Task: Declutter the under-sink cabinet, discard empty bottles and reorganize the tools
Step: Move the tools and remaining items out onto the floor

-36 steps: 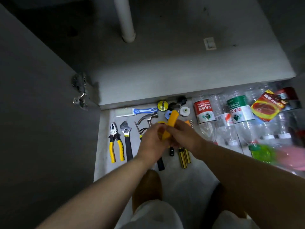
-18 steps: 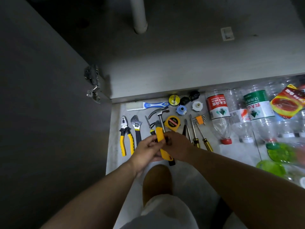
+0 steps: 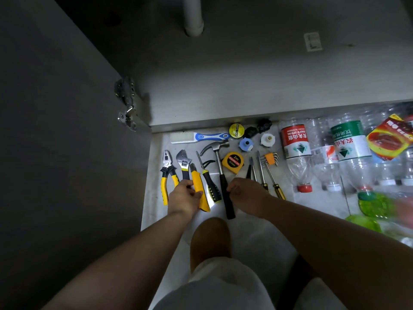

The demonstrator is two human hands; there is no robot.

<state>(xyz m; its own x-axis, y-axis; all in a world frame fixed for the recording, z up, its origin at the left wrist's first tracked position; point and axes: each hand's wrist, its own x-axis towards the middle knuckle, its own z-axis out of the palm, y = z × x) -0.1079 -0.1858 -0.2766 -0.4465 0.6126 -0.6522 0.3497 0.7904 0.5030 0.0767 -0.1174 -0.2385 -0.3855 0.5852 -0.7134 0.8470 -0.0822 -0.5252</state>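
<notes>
- The yellow utility knife (image 3: pixel 198 186) is pinched between the thumb and curled fingers of the left hand (image 3: pixel 185 198). It is positioned lengthwise in the row of tools on the pale floor (image 3: pixel 154 175), in front of the cabinet (image 3: pixel 223 86).
- The knife is flanked by the adjustable wrench (image 3: pixel 183 162) just beside it on the left and a black-and-yellow screwdriver (image 3: pixel 209 184) on the right. Yellow-handled pliers (image 3: pixel 166 175) are placed further left.
- The right hand (image 3: pixel 243 195) is held with fingers curled, just beside the black handle of the hammer (image 3: pixel 220 168). Whether the handle is gripped cannot be told.
- A yellow tape measure (image 3: pixel 233 161) is set just right of the hammer shaft.
- Clear plastic bottles (image 3: pixel 295 142) are laid side by side at the right, with their caps towards the person.
- A white pipe (image 3: pixel 193 16) is seen standing on the cabinet's grey base.
</notes>
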